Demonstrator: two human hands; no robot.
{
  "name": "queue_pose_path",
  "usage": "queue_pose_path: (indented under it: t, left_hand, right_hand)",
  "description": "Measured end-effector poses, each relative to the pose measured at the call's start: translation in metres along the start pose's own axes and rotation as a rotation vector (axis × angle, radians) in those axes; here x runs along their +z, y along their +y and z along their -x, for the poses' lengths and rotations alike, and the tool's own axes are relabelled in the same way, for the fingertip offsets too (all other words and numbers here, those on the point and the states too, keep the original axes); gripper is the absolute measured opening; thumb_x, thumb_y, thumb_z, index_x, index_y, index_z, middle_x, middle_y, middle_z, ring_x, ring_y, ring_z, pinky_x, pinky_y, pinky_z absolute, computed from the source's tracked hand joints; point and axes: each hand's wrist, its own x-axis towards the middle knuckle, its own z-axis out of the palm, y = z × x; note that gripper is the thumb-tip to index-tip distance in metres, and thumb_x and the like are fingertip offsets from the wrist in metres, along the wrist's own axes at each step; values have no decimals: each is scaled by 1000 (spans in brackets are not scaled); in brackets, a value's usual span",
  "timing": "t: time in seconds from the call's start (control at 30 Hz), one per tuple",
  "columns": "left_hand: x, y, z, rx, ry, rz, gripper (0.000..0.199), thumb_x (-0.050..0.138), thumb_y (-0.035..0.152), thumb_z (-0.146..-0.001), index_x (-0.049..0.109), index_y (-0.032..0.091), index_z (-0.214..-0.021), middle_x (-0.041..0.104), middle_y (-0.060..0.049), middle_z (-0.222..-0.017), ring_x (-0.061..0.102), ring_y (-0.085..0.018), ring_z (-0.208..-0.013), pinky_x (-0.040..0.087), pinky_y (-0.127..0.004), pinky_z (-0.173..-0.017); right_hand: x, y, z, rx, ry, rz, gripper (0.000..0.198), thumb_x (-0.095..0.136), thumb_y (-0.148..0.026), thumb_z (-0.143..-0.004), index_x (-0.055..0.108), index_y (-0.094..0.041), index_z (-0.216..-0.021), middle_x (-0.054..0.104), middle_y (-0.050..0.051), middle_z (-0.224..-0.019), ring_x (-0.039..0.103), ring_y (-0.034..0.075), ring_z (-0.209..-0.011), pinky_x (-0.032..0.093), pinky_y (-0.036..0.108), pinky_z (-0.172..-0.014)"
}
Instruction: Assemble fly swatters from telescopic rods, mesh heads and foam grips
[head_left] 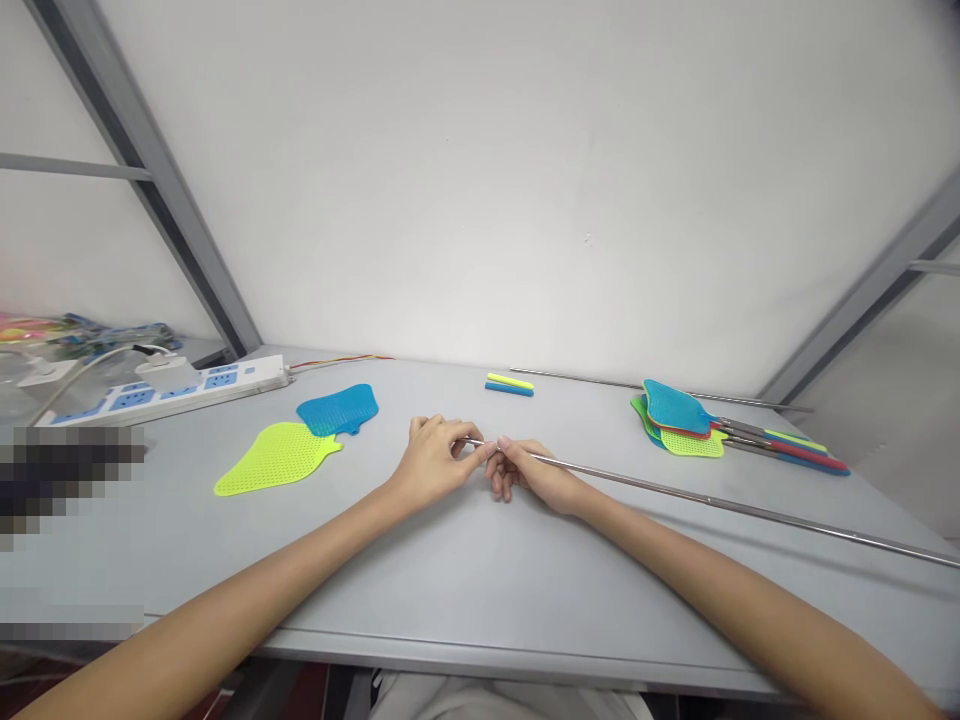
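Note:
A long, thin telescopic metal rod [660, 487] slants from the middle of the table out past the right edge of the head view. My left hand [441, 458] pinches its thin tip end between thumb and fingers. Close beside it, my right hand [536, 472] grips the same rod between thumb and forefinger, its other fingers curled below. To the left lie a yellow-green fly swatter head [279, 462] and a blue fly swatter head [339, 409], whose edges meet. Behind my hands rest a yellow handle sleeve [510, 381] and a blue handle sleeve [508, 390], side by side.
Several fly swatters [679, 410] with coloured handles are piled at the right. Another metal rod [600, 380] lies along the wall behind them. A power strip [217, 385] with plugs and cables occupies the back left, near a thin coloured wire [341, 359]. Grey frame posts [161, 180] flank the table.

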Motion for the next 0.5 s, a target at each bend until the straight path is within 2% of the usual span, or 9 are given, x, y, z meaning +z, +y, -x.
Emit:
queue_pose_path:
  t: [0.33, 0.5]
  left_hand:
    - [0, -1, -1, 24, 0, 12, 26, 38, 45, -76, 56, 26, -76, 48, 5, -54, 42, -12, -63, 22, -29, -71]
    - [-1, 0, -1, 17, -1, 20, 29, 37, 48, -75, 56, 26, -76, 48, 4, -54, 42, -12, -64, 21, -30, -70]
  right_hand:
    - [0, -1, 1, -19, -9, -4, 46, 30, -47, -80, 56, -10, -72, 52, 3, -56, 52, 10, -51, 39, 23, -49]
    - [0, -2, 1, -16, -8, -15, 46, 30, -47, -80, 56, -10, -71, 52, 3, -56, 52, 11, -52, 39, 23, -50]
